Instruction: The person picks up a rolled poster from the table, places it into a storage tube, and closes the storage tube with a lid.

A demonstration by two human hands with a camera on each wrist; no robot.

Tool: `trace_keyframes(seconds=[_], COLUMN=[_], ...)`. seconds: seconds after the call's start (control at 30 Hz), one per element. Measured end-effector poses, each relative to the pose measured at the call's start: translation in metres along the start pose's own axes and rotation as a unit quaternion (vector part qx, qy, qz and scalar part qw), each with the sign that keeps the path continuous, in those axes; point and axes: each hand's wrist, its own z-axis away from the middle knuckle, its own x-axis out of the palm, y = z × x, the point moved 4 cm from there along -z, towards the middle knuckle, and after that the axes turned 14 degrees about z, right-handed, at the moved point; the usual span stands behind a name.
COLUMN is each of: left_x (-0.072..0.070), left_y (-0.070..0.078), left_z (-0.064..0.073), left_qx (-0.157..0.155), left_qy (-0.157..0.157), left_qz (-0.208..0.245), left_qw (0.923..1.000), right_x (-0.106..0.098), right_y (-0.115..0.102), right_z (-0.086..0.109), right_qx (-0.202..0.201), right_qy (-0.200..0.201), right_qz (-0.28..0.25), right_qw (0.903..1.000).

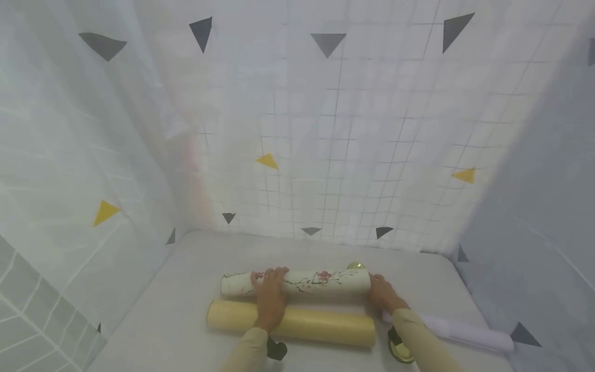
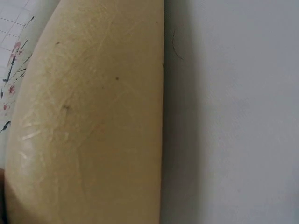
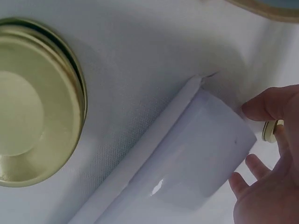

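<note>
A pale roll [image 1: 302, 284] with pink blossoms and dark branches lies crosswise on the white surface. My left hand [image 1: 271, 302] grips it from above, left of its middle; the undersides of the fingers are hidden. At the roll's right end is my right hand [image 1: 383, 293]. In the right wrist view, the right hand's [image 3: 271, 163] thumb and fingers are spread apart with nothing visible between them. A yellow roll [image 1: 325, 326] lies nearer, under the left wrist, and fills much of the left wrist view. Beneath the right forearm runs a lavender roll [image 1: 474, 333].
A gold round lid-like disc [image 1: 402, 354] sits by the right forearm; another gold disc [image 1: 357, 265] shows behind the blossom roll. White fabric walls [image 1: 297, 129] with grey and yellow triangles enclose the white surface [image 1: 153, 315] at the back and sides.
</note>
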Motion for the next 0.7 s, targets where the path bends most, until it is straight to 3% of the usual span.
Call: trace_keyframes(seconds=[0.23, 0.5, 0.7], left_x=[-0.001, 0.000, -0.001], left_y=[0.003, 0.002, 0.000], left_z=[0.000, 0.000, 0.001], left_qx=[0.008, 0.017, 0.005], left_qy=[0.013, 0.013, 0.001], left_qz=[0.000, 0.008, 0.016], left_qw=[0.9999, 0.9997, 0.9999], right_x=[-0.001, -0.011, -0.008], right_y=[0.002, 0.003, 0.006], right_z=[-0.002, 0.002, -0.002], right_qx=[-0.015, -0.066, -0.046], right_qy=[0.010, 0.103, 0.068], right_qz=[0.015, 0.110, 0.085], right_qw=[0.9997, 0.9864, 0.9929])
